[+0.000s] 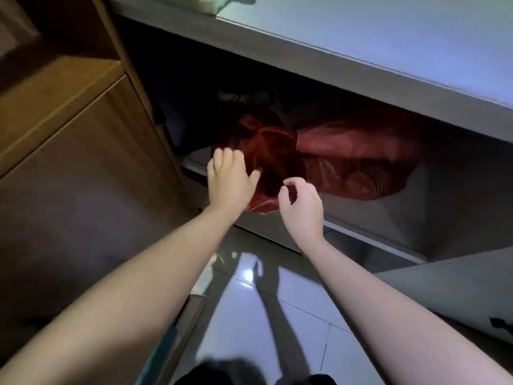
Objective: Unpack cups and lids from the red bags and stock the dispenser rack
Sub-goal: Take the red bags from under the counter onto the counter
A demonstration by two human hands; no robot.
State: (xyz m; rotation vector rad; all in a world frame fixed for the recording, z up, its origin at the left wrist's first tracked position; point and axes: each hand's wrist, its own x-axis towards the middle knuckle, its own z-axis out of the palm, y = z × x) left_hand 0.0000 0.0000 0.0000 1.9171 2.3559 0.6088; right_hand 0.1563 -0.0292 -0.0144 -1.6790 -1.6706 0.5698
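Observation:
Two red plastic bags lie on a low shelf under a grey counter. The nearer bag [270, 159] has a knotted top and hangs a little over the shelf edge; the second bag [358, 162] lies behind it to the right. My left hand [229, 182] reaches to the left side of the nearer bag, fingers loosely extended, touching or nearly touching the plastic. My right hand [301, 209] hovers just in front of the bag with its fingers curled and holds nothing. No cups, lids or dispenser rack are in view.
The grey countertop [388, 45] overhangs the dark shelf. A wooden cabinet [69, 129] stands close on the left. The lower shelf front [374, 223] runs diagonally. Glossy white floor tiles [263, 315] lie below, with a grey panel [458, 290] at the right.

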